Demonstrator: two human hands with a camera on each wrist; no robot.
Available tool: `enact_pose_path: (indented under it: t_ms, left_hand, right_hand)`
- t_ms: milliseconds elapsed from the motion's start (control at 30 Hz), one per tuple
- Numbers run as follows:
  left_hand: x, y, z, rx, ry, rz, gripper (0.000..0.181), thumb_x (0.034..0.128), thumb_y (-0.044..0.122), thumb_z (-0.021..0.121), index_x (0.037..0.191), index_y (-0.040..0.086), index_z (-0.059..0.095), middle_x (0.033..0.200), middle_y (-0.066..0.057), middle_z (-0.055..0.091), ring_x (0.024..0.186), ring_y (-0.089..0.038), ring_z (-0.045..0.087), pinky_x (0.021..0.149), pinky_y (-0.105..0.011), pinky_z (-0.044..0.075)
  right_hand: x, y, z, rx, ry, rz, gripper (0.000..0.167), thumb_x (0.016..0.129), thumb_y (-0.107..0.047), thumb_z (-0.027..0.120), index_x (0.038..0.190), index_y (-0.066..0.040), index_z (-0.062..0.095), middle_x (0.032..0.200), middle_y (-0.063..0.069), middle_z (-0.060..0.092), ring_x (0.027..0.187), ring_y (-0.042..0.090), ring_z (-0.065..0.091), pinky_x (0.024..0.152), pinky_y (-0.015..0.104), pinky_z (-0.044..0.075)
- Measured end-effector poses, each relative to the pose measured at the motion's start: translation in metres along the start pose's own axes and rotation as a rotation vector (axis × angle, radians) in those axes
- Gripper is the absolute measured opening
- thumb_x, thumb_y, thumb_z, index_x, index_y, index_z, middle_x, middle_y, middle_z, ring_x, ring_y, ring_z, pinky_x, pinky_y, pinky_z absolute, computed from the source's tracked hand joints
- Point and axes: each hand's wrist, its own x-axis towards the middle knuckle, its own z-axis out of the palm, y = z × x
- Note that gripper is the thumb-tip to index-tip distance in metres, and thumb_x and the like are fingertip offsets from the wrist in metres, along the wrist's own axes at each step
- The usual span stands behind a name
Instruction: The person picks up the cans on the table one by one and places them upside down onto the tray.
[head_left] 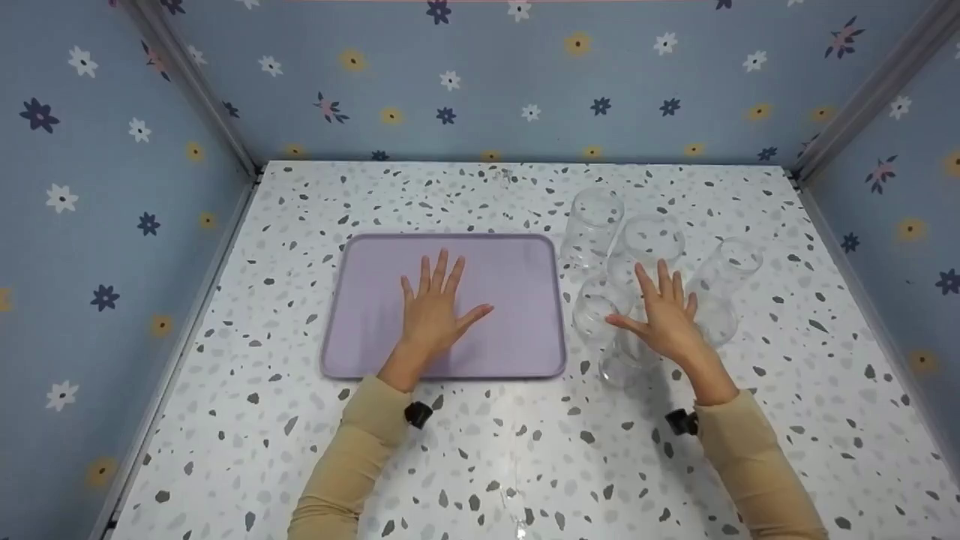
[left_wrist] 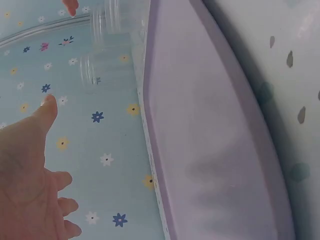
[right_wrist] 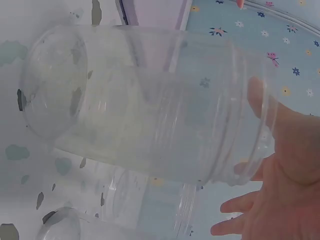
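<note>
A flat lilac tray (head_left: 517, 300) with a raised rim lies left of centre on the table. Over it hovers my left hand (head_left: 431, 319), fingers spread and holding nothing; the left wrist view shows the tray (left_wrist: 210, 125) below and beside that hand. To the tray's right stand several clear plastic jars (head_left: 592, 225), upright in a loose cluster. My right hand (head_left: 666, 321) is above the cluster's near part, fingers spread, gripping none of them. In the right wrist view a large clear jar (right_wrist: 140, 110) overlaps the fingers; whether they touch it I cannot tell.
Flower-patterned panels (head_left: 510, 82) wall in the back and both sides of the speckled white table (head_left: 495, 450). Metal edge strips (head_left: 180, 352) run along the sides. Each sleeve carries a small black camera (head_left: 418, 414) at the wrist.
</note>
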Motion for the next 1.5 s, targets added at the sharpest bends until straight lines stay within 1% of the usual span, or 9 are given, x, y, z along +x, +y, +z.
enact_pose_path:
  t_ms: [267, 433, 700, 833, 933, 1067, 1200, 1300, 1500]
  left_hand:
    - [-0.006, 0.001, 0.002, -0.043, 0.029, 0.007, 0.085, 0.0785, 0.069, 0.037, 0.143, 0.018, 0.017, 0.148, -0.008, 0.007, 0.133, -0.031, 0.001, 0.099, -0.059, 0.006]
    - [-0.008, 0.003, 0.003, -0.077, 0.053, 0.002, 0.085, 0.0777, 0.070, 0.037, 0.143, 0.018, 0.019, 0.148, -0.006, 0.007, 0.133, -0.027, -0.001, 0.101, -0.057, 0.006]
    - [-0.013, 0.006, 0.004, -0.134, 0.103, 0.023, 0.085, 0.0786, 0.070, 0.035, 0.142, 0.015, 0.021, 0.147, -0.008, 0.012, 0.132, -0.031, 0.007, 0.101, -0.055, 0.012]
    - [-0.015, 0.008, 0.005, -0.172, 0.128, 0.032, 0.084, 0.0793, 0.068, 0.037, 0.142, 0.013, 0.022, 0.146, -0.009, 0.015, 0.132, -0.031, 0.010, 0.102, -0.054, 0.014]
    - [-0.016, 0.009, 0.005, -0.207, 0.159, 0.039, 0.083, 0.0798, 0.066, 0.039, 0.141, 0.012, 0.023, 0.145, -0.009, 0.019, 0.132, -0.030, 0.012, 0.101, -0.052, 0.017]
    - [-0.018, 0.010, 0.006, -0.253, 0.213, 0.064, 0.082, 0.0806, 0.063, 0.043, 0.139, 0.008, 0.027, 0.143, -0.011, 0.024, 0.129, -0.032, 0.019, 0.101, -0.048, 0.022]
    - [-0.021, 0.012, 0.007, -0.326, 0.282, 0.099, 0.079, 0.0806, 0.058, 0.049, 0.136, 0.004, 0.034, 0.140, -0.013, 0.030, 0.127, -0.031, 0.026, 0.100, -0.043, 0.027]
    - [-0.022, 0.014, 0.007, -0.367, 0.336, 0.126, 0.076, 0.0804, 0.054, 0.053, 0.133, 0.002, 0.038, 0.136, -0.015, 0.034, 0.125, -0.028, 0.030, 0.098, -0.041, 0.031]
    - [-0.023, 0.017, 0.008, -0.402, 0.400, 0.166, 0.071, 0.0805, 0.049, 0.057, 0.128, -0.002, 0.043, 0.129, -0.017, 0.042, 0.121, -0.026, 0.036, 0.098, -0.038, 0.032]
  right_hand:
    - [-0.010, -0.002, 0.005, -0.014, 0.047, -0.071, 0.086, 0.076, -0.047, 0.063, 0.139, -0.004, 0.023, 0.142, 0.027, 0.007, 0.126, 0.048, 0.005, 0.093, 0.067, 0.003]
    - [-0.018, -0.006, 0.007, -0.010, 0.058, -0.104, 0.083, 0.075, -0.045, 0.065, 0.137, -0.003, 0.028, 0.140, 0.028, 0.013, 0.125, 0.048, 0.011, 0.092, 0.066, 0.008]
    - [-0.029, -0.011, 0.010, -0.037, 0.042, -0.103, 0.080, 0.073, -0.042, 0.068, 0.133, -0.001, 0.034, 0.138, 0.029, 0.019, 0.121, 0.049, 0.020, 0.090, 0.067, 0.016]
    - [-0.035, -0.014, 0.010, -0.063, 0.044, -0.102, 0.078, 0.072, -0.041, 0.069, 0.131, 0.000, 0.038, 0.137, 0.029, 0.023, 0.117, 0.050, 0.027, 0.085, 0.069, 0.023]
    - [-0.038, -0.015, 0.010, -0.078, 0.051, -0.110, 0.077, 0.072, -0.039, 0.070, 0.130, 0.001, 0.040, 0.135, 0.029, 0.026, 0.113, 0.050, 0.033, 0.080, 0.067, 0.030]
    - [-0.041, -0.016, 0.011, -0.077, 0.048, -0.115, 0.075, 0.071, -0.035, 0.072, 0.129, 0.002, 0.041, 0.134, 0.030, 0.028, 0.111, 0.051, 0.036, 0.077, 0.062, 0.037]
    - [-0.043, -0.016, 0.011, -0.063, 0.038, -0.118, 0.072, 0.072, -0.031, 0.072, 0.128, 0.003, 0.042, 0.130, 0.032, 0.032, 0.112, 0.048, 0.036, 0.080, 0.056, 0.039]
    - [-0.043, -0.016, 0.011, -0.048, 0.035, -0.116, 0.069, 0.072, -0.029, 0.072, 0.126, 0.005, 0.043, 0.124, 0.030, 0.039, 0.109, 0.044, 0.041, 0.081, 0.053, 0.040]
    - [-0.043, -0.016, 0.012, -0.041, 0.052, -0.091, 0.064, 0.072, -0.027, 0.073, 0.122, 0.004, 0.048, 0.113, 0.022, 0.050, 0.101, 0.037, 0.048, 0.079, 0.050, 0.042]
